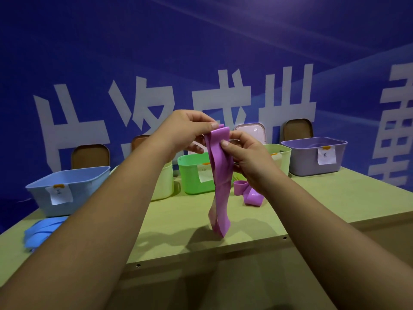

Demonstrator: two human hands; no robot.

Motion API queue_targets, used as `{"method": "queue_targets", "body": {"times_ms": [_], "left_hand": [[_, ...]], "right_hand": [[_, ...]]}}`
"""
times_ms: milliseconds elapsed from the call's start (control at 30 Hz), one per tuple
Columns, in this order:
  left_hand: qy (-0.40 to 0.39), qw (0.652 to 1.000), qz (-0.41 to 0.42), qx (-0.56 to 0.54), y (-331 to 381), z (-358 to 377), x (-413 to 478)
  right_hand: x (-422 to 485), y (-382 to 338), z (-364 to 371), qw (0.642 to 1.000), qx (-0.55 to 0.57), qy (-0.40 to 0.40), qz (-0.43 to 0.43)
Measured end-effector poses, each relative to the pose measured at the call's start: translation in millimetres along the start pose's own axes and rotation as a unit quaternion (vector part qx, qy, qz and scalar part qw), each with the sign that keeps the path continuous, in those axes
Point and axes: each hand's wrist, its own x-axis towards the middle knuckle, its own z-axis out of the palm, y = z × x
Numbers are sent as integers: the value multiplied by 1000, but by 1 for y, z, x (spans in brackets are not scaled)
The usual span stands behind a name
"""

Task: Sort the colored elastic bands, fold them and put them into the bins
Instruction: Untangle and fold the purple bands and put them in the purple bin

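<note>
Fingers [206,125] of left hand [187,130] and right hand [250,159]: both sets pinch the top of one purple band [220,182], which hangs over the counter [178,220]. Blue bands [42,231], one heap, counter's left edge. Bins, five, back row: blue bin [89,186], pale green bin [165,186], green bin [190,175]; one loose purple band [248,193] lying on the counter below the right hand; second pale green bin [282,157]; purple bin [301,159].
</note>
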Motion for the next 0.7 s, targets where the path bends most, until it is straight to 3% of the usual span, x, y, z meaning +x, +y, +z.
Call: {"method": "queue_targets", "body": {"times_ms": [700], "left_hand": [[15,995,-80,-58,-3,11,2]], "right_hand": [[3,8,5,998,-50,29,-17]]}}
